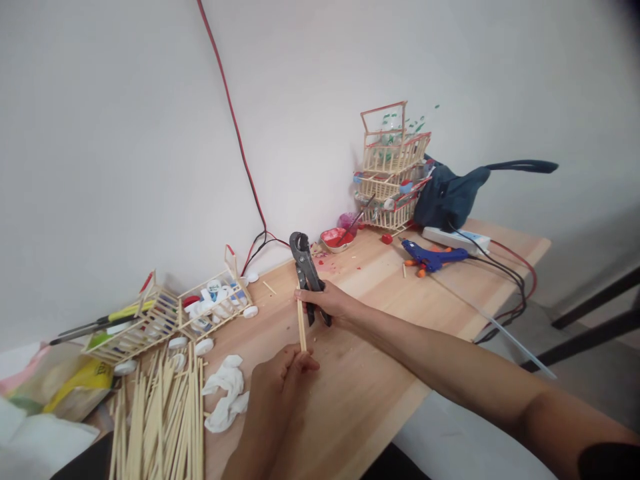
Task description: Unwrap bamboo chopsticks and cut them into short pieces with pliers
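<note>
In the middle of the wooden table (350, 373), my right hand (327, 300) is closed around the handles of a dark pipe cutter (306, 263), its curved jaw pointing up and away. A short length of pale wooden sticks (301, 327) runs from beside the cutter's handles down to my left hand (285, 367). The fingers of my left hand pinch the lower end of these sticks. How many sticks there are I cannot tell. A pile of long wooden sticks (155, 413) lies to the left, next to a crumpled white tissue (227, 393).
Stick-built carts (220, 307) with white caps stand at left; stacked stick baskets (393, 177) rise at the back right. A blue glue gun (435, 255), a power strip (457, 239), a dark blue bag (445, 197) and a red paint dish (336, 239) lie on the table. Cables hang off the right edge.
</note>
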`<state>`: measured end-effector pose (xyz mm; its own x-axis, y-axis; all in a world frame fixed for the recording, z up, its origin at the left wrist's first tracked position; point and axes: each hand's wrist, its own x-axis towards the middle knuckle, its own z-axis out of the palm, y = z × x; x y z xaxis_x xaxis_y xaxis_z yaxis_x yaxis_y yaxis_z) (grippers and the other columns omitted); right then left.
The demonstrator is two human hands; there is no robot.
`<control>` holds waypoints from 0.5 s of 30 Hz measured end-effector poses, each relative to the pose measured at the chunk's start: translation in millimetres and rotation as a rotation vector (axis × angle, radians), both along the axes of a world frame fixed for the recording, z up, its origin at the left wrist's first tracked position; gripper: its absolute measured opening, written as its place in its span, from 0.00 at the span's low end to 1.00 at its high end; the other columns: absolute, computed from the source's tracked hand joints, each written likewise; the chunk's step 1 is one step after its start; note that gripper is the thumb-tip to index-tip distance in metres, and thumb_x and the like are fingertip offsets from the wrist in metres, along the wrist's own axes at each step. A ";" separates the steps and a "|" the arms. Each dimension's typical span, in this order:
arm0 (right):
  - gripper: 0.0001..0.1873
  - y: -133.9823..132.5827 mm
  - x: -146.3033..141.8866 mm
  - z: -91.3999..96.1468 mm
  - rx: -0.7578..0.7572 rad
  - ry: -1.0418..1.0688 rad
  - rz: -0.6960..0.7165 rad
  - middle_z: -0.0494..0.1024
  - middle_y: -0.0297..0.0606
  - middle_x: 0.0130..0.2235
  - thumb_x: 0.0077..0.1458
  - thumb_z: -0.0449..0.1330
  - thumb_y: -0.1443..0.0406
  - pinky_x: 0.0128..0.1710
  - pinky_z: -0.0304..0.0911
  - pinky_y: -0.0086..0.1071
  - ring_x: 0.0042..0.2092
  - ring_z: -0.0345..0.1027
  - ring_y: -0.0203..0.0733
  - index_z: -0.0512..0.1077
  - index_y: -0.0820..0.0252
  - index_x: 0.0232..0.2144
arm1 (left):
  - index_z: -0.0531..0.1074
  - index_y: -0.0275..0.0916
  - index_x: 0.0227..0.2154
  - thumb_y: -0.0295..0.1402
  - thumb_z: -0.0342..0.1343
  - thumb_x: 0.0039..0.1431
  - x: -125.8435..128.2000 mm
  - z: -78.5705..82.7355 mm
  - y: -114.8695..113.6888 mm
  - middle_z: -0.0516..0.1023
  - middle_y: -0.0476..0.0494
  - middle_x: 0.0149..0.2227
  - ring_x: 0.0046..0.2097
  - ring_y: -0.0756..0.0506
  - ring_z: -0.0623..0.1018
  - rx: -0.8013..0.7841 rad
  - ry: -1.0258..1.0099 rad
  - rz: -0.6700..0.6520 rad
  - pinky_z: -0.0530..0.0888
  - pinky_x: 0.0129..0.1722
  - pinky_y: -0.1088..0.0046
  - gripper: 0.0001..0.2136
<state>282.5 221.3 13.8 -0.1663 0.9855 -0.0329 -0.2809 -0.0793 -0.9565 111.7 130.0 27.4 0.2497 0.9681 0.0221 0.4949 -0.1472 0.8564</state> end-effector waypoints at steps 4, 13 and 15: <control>0.17 -0.4 0.8 -0.3 0.037 -0.038 0.004 0.71 0.34 0.22 0.42 0.69 0.55 0.24 0.61 0.26 0.24 0.64 0.33 0.71 0.63 0.23 | 0.80 0.42 0.35 0.48 0.58 0.54 2.5 2.0 1.7 0.83 0.41 0.36 0.40 0.39 0.80 -0.153 -0.210 -0.039 0.74 0.42 0.64 0.15; 0.14 -21.2 -10.6 11.8 0.255 -0.365 0.082 0.68 0.30 0.21 0.50 0.62 0.58 0.25 0.58 0.26 0.25 0.61 0.33 0.67 0.61 0.21 | 0.73 0.36 0.39 0.51 0.62 0.50 5.4 0.6 7.9 0.79 0.44 0.30 0.29 0.48 0.79 -0.471 -0.687 0.026 0.75 0.32 0.72 0.23; 0.15 -27.2 -15.3 12.8 0.262 -0.402 0.127 0.66 0.29 0.19 0.52 0.60 0.58 0.24 0.56 0.26 0.23 0.59 0.32 0.64 0.60 0.19 | 0.72 0.36 0.35 0.50 0.60 0.52 6.1 -0.6 8.6 0.77 0.47 0.27 0.24 0.52 0.75 -0.423 -0.643 0.008 0.69 0.24 0.78 0.20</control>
<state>267.2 194.1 26.6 -0.3102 0.9422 0.1269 0.1104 0.1683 -0.9795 117.8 138.6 26.8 0.3062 0.9281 -0.2117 -0.1196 0.2581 0.9587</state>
